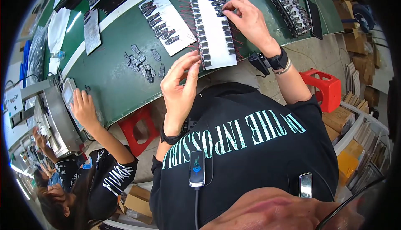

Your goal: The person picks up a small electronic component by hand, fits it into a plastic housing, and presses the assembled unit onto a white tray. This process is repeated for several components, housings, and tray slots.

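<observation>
As the right hand [250, 20] is pinching a module [219, 14] at the board's [215, 42] right edge, the left hand [181, 81] is curving, grip wide, by its near-left corner.

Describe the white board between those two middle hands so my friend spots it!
Find the big green table, then the camera wearer's left hand and right hand over it. Between those hands lies a long white board. Small black modules run down both its long sides, while the neighbouring white board on its left shows just one row.
</observation>
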`<state>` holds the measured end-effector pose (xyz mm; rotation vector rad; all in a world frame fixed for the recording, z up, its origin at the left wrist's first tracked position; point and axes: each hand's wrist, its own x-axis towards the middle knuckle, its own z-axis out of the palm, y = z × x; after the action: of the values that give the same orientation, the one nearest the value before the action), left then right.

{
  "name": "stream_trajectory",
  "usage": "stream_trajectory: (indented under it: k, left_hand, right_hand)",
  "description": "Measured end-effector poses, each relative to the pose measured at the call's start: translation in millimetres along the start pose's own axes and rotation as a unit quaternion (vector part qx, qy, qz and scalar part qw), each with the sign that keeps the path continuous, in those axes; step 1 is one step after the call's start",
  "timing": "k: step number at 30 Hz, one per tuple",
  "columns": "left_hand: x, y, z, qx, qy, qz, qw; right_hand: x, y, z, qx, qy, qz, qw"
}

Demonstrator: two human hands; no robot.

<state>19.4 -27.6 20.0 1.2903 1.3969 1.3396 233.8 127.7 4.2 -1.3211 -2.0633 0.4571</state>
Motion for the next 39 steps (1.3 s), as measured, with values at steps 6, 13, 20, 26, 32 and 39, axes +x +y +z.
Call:
stream_trajectory:
  k: [6, 13, 20, 26, 32, 39]
  left_hand:
    - [-8.3, 0.1, -23.8, 0.039, 0.092, 0.021, 0.995]
    - [-11.9, -9.2, -97.4, 0.307, 0.232, 0.012, 0.923]
    - [-21.2, -25.6, -88.4, 0.469, 0.134, 0.104, 0.867]
    - [-23.4, -27.7, -70.3, 0.524, 0.084, 0.074, 0.845]
    - [-21.1, -27.6, -67.5, 0.548, 0.065, 0.131, 0.823]
    - [-0.9, -30.6, -49.8, 0.214, 0.107, 0.002, 0.971]
  right_hand:
    - [-7.7, -3.1, 7.7, 0.052, 0.054, -0.063, 0.995]
    - [-27.4, -28.5, -4.0, -0.101, -0.03, -0.128, 0.986]
    - [-14.6, -30.8, -12.5, -0.08, -0.121, -0.057, 0.988]
    - [-21.5, -28.6, -17.1, -0.086, -0.109, -0.059, 0.988]
    - [-16.5, -24.7, -16.3, -0.025, -0.158, -0.067, 0.985]
    - [-36.3, -18.0, 0.8, -0.004, -0.094, 0.03, 0.995]
